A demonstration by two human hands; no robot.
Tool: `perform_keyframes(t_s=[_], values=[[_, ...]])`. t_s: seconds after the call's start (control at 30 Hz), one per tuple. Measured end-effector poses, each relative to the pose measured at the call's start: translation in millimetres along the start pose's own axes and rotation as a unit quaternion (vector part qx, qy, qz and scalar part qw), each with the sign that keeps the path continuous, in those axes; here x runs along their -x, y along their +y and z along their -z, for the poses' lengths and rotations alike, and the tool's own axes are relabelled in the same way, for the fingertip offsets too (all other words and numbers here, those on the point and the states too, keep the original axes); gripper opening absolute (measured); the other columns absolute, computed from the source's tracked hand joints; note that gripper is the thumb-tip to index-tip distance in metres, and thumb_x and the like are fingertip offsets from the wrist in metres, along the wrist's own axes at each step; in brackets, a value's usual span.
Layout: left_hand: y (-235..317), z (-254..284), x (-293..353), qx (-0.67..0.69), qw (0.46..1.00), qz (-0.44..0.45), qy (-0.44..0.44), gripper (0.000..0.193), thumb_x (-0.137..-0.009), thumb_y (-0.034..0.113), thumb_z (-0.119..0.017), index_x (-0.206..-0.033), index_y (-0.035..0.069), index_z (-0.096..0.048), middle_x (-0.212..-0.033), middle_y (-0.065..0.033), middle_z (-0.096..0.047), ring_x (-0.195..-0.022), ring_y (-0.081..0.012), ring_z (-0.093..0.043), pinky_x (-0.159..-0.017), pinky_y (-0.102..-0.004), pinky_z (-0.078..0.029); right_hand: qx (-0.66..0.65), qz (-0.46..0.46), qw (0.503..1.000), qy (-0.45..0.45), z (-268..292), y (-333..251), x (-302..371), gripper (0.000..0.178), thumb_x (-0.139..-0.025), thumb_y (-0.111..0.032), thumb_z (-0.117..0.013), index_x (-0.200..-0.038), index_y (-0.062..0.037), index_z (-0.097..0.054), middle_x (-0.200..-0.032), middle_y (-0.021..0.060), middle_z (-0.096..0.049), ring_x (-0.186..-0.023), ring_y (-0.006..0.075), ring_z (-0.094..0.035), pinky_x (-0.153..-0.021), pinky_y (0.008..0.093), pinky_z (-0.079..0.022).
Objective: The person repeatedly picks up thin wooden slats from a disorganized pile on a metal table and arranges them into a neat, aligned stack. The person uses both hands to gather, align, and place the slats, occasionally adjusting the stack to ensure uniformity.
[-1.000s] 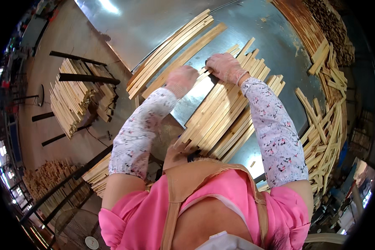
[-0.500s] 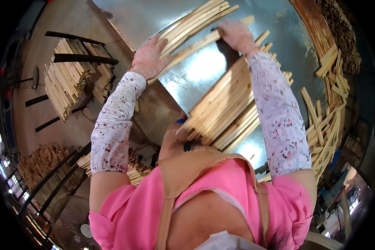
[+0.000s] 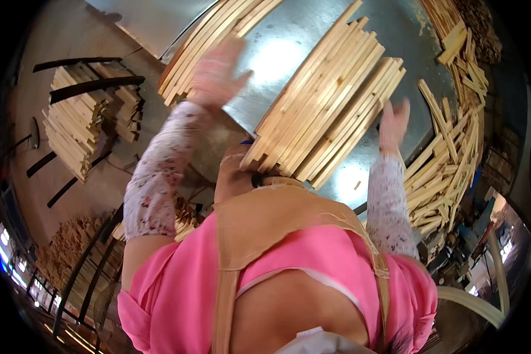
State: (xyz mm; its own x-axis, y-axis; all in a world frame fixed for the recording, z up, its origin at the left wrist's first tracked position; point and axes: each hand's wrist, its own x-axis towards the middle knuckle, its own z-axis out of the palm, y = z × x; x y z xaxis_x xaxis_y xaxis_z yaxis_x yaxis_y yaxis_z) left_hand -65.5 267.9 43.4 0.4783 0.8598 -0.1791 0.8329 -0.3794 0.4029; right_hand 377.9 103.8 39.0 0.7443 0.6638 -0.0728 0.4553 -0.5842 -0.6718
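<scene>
Wooden slats [image 3: 327, 100], pale and long, are laid side by side in a flat bundle across the middle of a shiny metal desk [image 3: 395, 35], running diagonally from lower left to upper right. Their near ends are seen just above the person's tan apron [image 3: 277, 218].

The left hand [image 3: 215, 74] is raised over the desk, blurred, with the fingers spread and nothing gripped. It is seen just beside a second row of slats [image 3: 218, 44] lying along the desk's left edge; whether it touches them cannot be told.

The right hand [image 3: 393, 125] is also lifted, fingers loose and released, just to the right of the middle bundle and apart from it.

Both forearms are covered by speckled white sleeves [image 3: 159, 177], worn with a pink shirt [image 3: 312, 253].

At the right, a loose heap of wooden strips [image 3: 448, 153] is piled along the desk's edge. At the left, on the floor, a neat stack of slats [image 3: 71, 130] is seen, crossed by dark bars.
</scene>
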Motion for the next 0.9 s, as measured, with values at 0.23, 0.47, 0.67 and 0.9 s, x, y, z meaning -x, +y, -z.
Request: perform_keyframes(t_s=[0.23,0.47,0.67,0.9], values=[[118,-80,-21,0.094,0.992,0.028,-0.075,0.094,-0.093,0.055,-0.071,-0.162,-0.001,-0.04,-0.159,-0.0229,-0.052,-0.151,-0.0386,-0.046,-0.127,-0.0463,-0.035,0.083,-0.064,0.986,-0.126,-48,19,100,0.05,-0.109,-0.037,-0.055,-0.148,-0.0053,-0.057,-0.131,0.0297,-0.07,-0.124,0.0467,-0.067,-0.103,0.0503,-0.054],[126,-118,-14,0.097,0.994,-0.016,0.044,0.084,-0.092,0.058,-0.075,-0.152,0.001,-0.056,-0.15,-0.0242,-0.059,-0.14,-0.0404,-0.056,-0.122,-0.0491,-0.041,0.339,0.271,0.862,-0.263,-13,67,91,0.044,-0.106,-0.033,-0.057,-0.144,-0.014,-0.062,-0.105,0.0247,-0.075,-0.107,0.0404,-0.073,-0.089,0.0511,-0.06],[227,-125,8,0.013,0.987,-0.102,0.12,0.079,-0.091,0.04,-0.077,-0.156,0.002,-0.054,-0.159,-0.0225,-0.053,-0.15,-0.0391,-0.046,-0.126,-0.0467,-0.037,0.385,0.064,0.921,-0.001,142,167,90,0.086,-0.087,-0.053,-0.077,-0.159,-0.0153,-0.049,-0.155,0.0184,-0.057,-0.148,0.0419,-0.047,-0.121,0.0606,-0.035],[464,-210,7,-0.086,0.928,-0.358,-0.049,0.083,-0.089,0.044,-0.077,-0.158,0.007,-0.051,-0.164,-0.0235,-0.045,-0.152,-0.0415,-0.041,-0.129,-0.0516,-0.03,0.373,-0.004,0.928,0.0,268,334,157,0.09,-0.086,-0.054,-0.078,-0.162,-0.0158,-0.048,-0.164,0.0109,-0.049,-0.159,0.0328,-0.035,-0.131,0.0569,-0.025]])
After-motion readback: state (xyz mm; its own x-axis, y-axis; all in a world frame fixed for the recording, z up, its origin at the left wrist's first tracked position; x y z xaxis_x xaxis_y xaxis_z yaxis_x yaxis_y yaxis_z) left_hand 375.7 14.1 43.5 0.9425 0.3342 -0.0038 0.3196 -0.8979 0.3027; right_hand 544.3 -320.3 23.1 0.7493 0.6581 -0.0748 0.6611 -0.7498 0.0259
